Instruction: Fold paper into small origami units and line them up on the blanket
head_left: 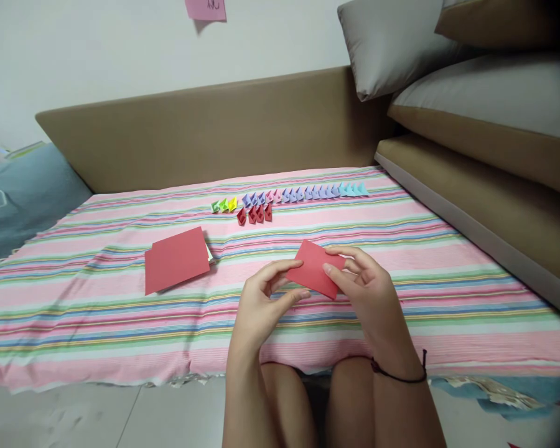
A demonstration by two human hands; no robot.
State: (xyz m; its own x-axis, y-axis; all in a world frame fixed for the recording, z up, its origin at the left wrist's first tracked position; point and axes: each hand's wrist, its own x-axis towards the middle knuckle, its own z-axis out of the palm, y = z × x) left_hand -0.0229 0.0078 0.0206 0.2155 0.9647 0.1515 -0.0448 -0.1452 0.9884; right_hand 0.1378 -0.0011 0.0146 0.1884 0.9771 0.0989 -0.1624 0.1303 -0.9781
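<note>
Both my hands hold a folded red paper (313, 269) just above the striped cloth (98, 317). My left hand (260, 308) pinches its lower left edge between thumb and fingers. My right hand (368, 292) grips its right side, thumb on top. A stack of red paper sheets (176, 259) lies flat to the left of my hands. Farther back sits a row of small folded paper pieces (303, 193) in green, yellow, purple, pink and light blue. Several red folded pieces (254, 214) stand just in front of that row.
The cloth covers a low brown couch seat with a brown backrest (205, 130). Grey and brown cushions (485, 106) are stacked at the right. A blue-grey cushion (23, 193) lies at the left. A pink note (206, 9) hangs on the wall. My knees show below.
</note>
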